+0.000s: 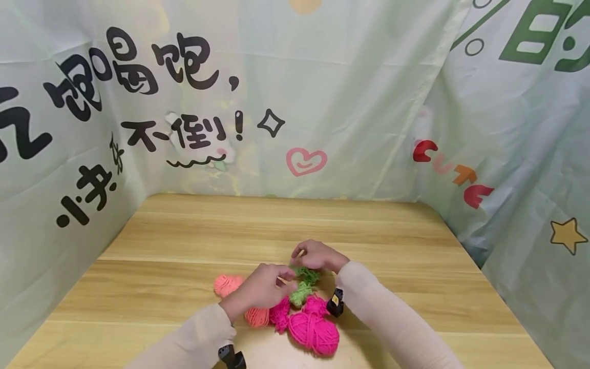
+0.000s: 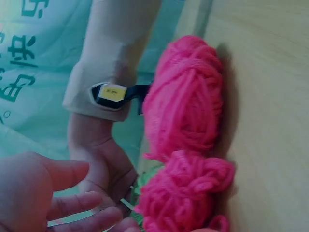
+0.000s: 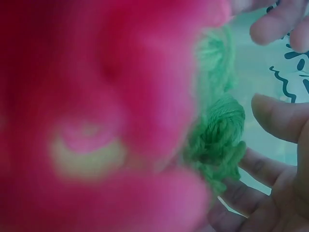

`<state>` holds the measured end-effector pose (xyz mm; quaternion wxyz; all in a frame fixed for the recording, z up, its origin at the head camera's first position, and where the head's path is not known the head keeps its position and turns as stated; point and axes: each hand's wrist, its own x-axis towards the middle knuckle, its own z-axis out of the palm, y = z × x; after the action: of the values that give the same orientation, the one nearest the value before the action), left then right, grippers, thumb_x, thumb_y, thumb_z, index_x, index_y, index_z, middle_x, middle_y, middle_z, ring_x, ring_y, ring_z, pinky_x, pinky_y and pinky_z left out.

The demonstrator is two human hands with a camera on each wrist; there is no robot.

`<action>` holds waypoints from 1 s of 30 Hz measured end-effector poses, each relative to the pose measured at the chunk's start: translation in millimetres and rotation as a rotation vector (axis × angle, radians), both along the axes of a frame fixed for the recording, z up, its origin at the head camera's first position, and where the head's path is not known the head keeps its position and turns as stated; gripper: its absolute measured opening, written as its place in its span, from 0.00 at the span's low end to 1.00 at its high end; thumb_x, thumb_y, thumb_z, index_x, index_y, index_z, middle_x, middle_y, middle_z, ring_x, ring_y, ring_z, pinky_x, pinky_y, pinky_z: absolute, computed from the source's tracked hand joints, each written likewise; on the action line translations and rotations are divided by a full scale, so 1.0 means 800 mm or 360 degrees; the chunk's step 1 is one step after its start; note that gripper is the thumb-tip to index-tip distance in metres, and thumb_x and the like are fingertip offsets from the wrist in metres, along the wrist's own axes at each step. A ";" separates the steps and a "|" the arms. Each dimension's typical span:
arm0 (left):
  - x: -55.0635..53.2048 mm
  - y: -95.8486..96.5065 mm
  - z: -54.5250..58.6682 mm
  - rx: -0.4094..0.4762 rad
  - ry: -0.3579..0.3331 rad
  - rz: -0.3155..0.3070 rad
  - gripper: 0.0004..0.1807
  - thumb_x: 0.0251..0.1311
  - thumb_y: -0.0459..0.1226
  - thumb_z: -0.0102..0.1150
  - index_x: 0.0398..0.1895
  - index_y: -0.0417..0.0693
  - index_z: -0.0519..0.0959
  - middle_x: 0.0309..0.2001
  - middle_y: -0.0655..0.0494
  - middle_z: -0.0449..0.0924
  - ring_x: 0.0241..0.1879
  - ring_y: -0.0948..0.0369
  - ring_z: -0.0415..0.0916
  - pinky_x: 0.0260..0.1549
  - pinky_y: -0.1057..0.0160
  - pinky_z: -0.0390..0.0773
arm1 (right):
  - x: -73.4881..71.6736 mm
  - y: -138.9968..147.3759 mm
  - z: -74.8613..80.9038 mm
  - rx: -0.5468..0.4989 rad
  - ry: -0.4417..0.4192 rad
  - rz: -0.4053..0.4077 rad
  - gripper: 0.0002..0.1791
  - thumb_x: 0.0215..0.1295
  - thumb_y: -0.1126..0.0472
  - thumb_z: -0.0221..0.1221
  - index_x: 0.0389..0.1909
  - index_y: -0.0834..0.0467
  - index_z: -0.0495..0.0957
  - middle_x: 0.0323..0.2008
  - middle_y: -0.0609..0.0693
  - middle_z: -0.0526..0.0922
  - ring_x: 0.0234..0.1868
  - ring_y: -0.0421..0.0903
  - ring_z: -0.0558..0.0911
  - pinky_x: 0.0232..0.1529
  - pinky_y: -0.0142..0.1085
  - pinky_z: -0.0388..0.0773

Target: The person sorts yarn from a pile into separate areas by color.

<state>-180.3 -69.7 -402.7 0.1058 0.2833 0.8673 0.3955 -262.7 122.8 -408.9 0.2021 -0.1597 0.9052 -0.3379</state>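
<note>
Pink yarn (image 1: pixel 314 334) lies nearest, at the lower middle of the head view, wound into a thick oval ball with several strands crossing over its middle. Just above it and at its left are two smaller, loopy pink bundles, (image 1: pixel 316 304) and (image 1: pixel 278 313). Further left, coral yarn (image 1: pixel 256 318) shows on both sides of the left hand (image 1: pixel 266 287), which covers its middle part. This hand has relaxed fingers, with the thumb apart; it pinches nothing, and I cannot tell if it touches the yarn under it. Light green yarn (image 1: pixel 301 294) sits at the centre of the lower half, in a small wound bundle, and dark green yarn (image 1: pixel 308 277) with loose loops is just above it. Over the dark green yarn is the right hand (image 1: pixel 318 254), loosely curved, its thumb apart from the fingers; whether it touches the loops I cannot tell. All the yarn is on the wooden worktop (image 1: pixel 392 225). Behind, a printed cloth (image 1: pixel 350 102) fills the upper frame.
</note>
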 end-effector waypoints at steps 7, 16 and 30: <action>0.002 0.007 -0.012 -0.0187 0.0383 -0.0042 0.14 0.64 0.39 0.61 0.48 0.42 0.83 0.47 0.52 0.83 0.29 0.57 0.82 0.48 0.54 0.79 | 0.001 0.001 -0.004 -0.0029 -0.0060 0.0035 0.16 0.57 0.57 0.70 0.45 0.58 0.81 0.40 0.50 0.82 0.42 0.47 0.80 0.43 0.43 0.79; 0.002 0.010 -0.016 -0.0301 0.0569 -0.0163 0.11 0.63 0.38 0.63 0.45 0.43 0.84 0.44 0.55 0.84 0.45 0.59 0.80 0.46 0.60 0.79 | 0.002 0.000 -0.001 -0.0011 -0.0039 0.0026 0.13 0.59 0.57 0.68 0.44 0.56 0.81 0.41 0.51 0.81 0.41 0.46 0.80 0.41 0.42 0.79; 0.003 0.012 -0.018 -0.0404 0.0588 -0.0191 0.11 0.63 0.42 0.63 0.43 0.46 0.85 0.44 0.58 0.84 0.48 0.60 0.79 0.47 0.61 0.78 | -0.002 0.008 0.014 -0.0067 -0.0070 -0.0060 0.16 0.61 0.55 0.65 0.47 0.57 0.79 0.44 0.51 0.80 0.41 0.46 0.79 0.39 0.41 0.77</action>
<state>-177.6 -59.7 -417.0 0.0033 0.3864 0.8963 0.2175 -264.5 129.5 -397.9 0.2121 -0.1394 0.8961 -0.3641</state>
